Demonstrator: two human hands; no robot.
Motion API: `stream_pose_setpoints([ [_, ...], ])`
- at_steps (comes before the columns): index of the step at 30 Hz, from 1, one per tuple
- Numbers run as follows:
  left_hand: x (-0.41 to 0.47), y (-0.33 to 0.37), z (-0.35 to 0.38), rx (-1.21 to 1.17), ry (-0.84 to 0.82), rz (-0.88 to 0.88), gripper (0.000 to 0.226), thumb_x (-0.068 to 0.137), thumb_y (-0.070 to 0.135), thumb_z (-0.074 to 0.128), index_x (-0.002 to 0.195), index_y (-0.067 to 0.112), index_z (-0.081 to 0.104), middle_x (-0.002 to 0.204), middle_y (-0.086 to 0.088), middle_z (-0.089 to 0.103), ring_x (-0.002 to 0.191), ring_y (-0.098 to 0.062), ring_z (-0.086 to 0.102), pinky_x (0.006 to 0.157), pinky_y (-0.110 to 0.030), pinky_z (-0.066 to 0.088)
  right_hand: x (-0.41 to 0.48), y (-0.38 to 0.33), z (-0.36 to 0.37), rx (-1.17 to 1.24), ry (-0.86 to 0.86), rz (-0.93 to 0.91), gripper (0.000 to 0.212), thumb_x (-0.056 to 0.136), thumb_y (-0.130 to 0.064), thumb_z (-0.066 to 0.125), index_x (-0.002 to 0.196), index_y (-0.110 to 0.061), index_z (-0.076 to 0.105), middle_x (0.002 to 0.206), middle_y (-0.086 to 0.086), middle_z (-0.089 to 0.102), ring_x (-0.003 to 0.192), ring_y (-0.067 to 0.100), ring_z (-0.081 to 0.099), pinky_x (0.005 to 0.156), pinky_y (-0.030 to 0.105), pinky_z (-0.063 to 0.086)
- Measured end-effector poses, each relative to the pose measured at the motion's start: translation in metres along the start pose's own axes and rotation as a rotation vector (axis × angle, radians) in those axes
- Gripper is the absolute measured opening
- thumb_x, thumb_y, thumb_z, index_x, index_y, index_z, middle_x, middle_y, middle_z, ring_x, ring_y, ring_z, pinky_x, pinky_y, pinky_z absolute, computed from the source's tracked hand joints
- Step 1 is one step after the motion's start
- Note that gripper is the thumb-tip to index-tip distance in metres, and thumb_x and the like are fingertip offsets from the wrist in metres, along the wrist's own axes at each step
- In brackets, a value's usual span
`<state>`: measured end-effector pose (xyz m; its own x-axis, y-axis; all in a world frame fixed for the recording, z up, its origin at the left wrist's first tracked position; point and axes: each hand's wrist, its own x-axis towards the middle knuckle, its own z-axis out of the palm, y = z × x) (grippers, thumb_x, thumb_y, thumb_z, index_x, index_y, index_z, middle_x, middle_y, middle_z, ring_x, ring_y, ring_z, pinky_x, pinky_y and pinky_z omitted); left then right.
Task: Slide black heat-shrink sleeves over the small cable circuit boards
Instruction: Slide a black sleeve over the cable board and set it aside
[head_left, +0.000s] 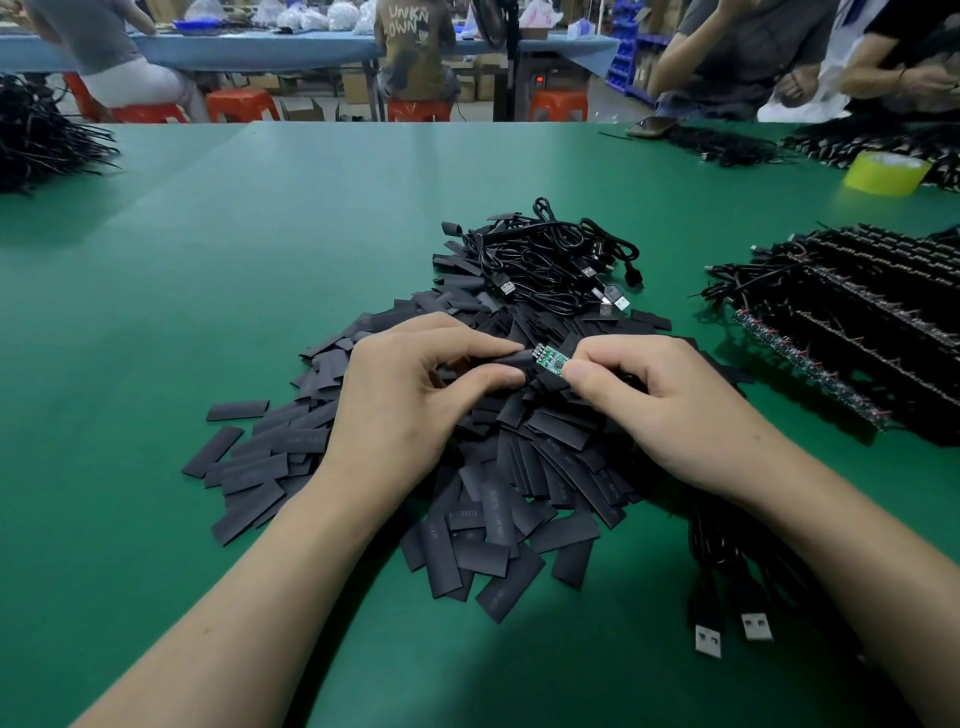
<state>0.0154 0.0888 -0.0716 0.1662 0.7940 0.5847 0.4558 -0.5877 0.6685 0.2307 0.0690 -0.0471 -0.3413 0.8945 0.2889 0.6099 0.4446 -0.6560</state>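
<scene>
Green board (551, 361) btwn hands, sleeve (511, 359) left-hand side

Green work table (234, 249) in front. Behind it, a long blue-covered table (270, 52), orange stools (242, 104) alongside, cardboard boxes (356, 85) beneath, blue storage bins (623, 57) stacked at right.

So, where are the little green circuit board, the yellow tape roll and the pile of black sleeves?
green circuit board (552, 360): head view, its exposed green face.
yellow tape roll (883, 182): head view, its outer side wall.
pile of black sleeves (498, 506): head view, a sleeve near the pile's front.
</scene>
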Motion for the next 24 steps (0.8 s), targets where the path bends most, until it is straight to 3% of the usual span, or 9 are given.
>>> stream_pose_setpoints([
  [7, -0.0002, -0.0012, -0.0004, -0.012, -0.003, -0.007, 0.016, 0.083, 0.025, 0.084, 0.099, 0.025, 0.083, 0.088, 0.013, 0.072, 0.083, -0.008, 0.064, 0.068, -0.013, 0.042, 0.0007, -0.0005, -0.0001, -0.031, -0.050, 0.009, 0.044, 0.103, -0.031, 0.053, 0.063, -0.021, 0.040, 0.058, -0.011, 0.035, 0.055, 0.005, 0.032, 0.053, 0.025, 0.026],
  [14, 0.0002, 0.0002, -0.0055, 0.031, -0.125, 0.074, 0.020, 0.082, 0.020, 0.083, 0.102, 0.022, 0.082, 0.092, 0.009, 0.071, 0.081, -0.010, 0.064, 0.069, -0.018, 0.046, -0.0002, 0.0017, -0.0029, -0.060, -0.166, -0.003, 0.043, 0.102, -0.035, 0.052, 0.068, -0.011, 0.043, 0.061, -0.006, 0.036, 0.056, 0.005, 0.033, 0.053, 0.024, 0.027],
  [24, 0.0001, 0.0013, -0.0042, 0.078, -0.276, 0.158, 0.021, 0.083, 0.025, 0.084, 0.103, 0.021, 0.082, 0.092, 0.010, 0.072, 0.084, 0.002, 0.064, 0.074, -0.013, 0.045, 0.0003, 0.0059, -0.0034, -0.098, -0.228, 0.030, 0.038, 0.099, -0.035, 0.053, 0.067, -0.016, 0.050, 0.057, -0.010, 0.041, 0.054, 0.004, 0.036, 0.054, 0.023, 0.031],
])
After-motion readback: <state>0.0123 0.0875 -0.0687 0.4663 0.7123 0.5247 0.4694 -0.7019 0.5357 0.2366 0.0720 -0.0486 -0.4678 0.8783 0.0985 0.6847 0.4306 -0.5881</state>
